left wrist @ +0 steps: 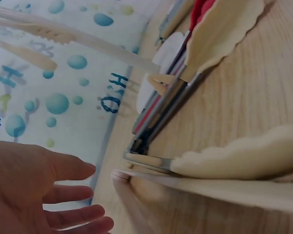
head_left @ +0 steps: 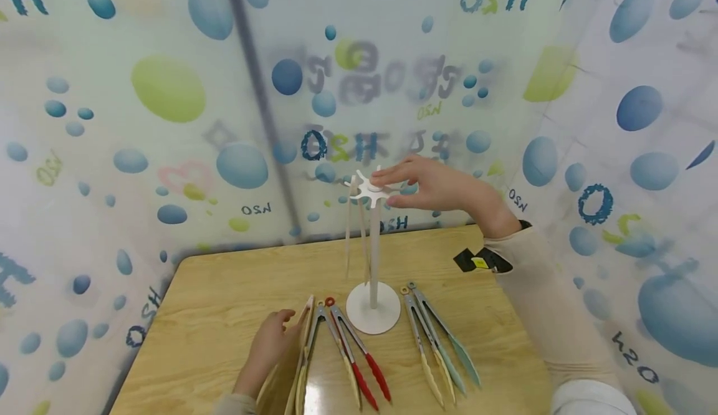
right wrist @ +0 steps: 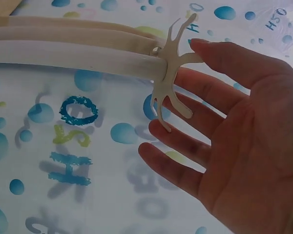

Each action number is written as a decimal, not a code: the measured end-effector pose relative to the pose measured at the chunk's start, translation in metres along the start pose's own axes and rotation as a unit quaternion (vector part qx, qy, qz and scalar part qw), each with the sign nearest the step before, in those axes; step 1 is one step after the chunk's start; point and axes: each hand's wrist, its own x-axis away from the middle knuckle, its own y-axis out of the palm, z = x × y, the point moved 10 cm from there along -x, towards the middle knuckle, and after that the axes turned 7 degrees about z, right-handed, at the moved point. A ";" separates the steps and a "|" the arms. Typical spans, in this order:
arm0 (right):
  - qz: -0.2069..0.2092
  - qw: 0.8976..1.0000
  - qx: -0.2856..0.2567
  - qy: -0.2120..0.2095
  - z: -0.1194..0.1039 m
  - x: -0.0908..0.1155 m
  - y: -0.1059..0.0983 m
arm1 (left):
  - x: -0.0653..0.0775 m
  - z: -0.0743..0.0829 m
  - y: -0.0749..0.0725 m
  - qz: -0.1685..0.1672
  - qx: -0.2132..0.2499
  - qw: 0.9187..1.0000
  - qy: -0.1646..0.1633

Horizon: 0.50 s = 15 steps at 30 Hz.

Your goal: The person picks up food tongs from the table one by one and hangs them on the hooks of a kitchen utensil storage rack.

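My right hand (head_left: 432, 184) is at the top of a white stand (head_left: 374, 247), fingers spread around its hooked crown (right wrist: 171, 73). The thumb is at one hook; whether it presses there I cannot tell. A pale pair of tongs (head_left: 363, 234) hangs from a hook on the left. My left hand (head_left: 272, 340) is low over the table, fingers loosely extended, holding nothing. Beside it lie pale tongs (left wrist: 210, 190). In the left wrist view a gap separates the fingertips from them. Metal tongs with cream tips (left wrist: 244, 151) lie close by.
Red-tipped tongs (head_left: 377, 374) lie left of the stand's round base (head_left: 359, 315). On its right are cream-tipped tongs (head_left: 430, 374) and mint-tipped tongs (head_left: 464, 359). The wooden table (head_left: 224, 290) meets a patterned curtain (head_left: 168, 215) behind.
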 end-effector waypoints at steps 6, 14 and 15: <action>-0.013 1.000 -0.028 -0.001 0.001 0.001 0.003 | 0.007 -0.013 0.011 -0.021 -0.015 1.000 -0.007; -0.006 0.999 -0.053 -0.001 0.003 0.002 0.003 | 0.009 -0.023 0.016 -0.020 -0.003 1.000 -0.018; -0.005 0.999 -0.054 -0.002 0.003 0.002 0.003 | 0.009 -0.024 0.016 -0.019 -0.004 1.000 -0.016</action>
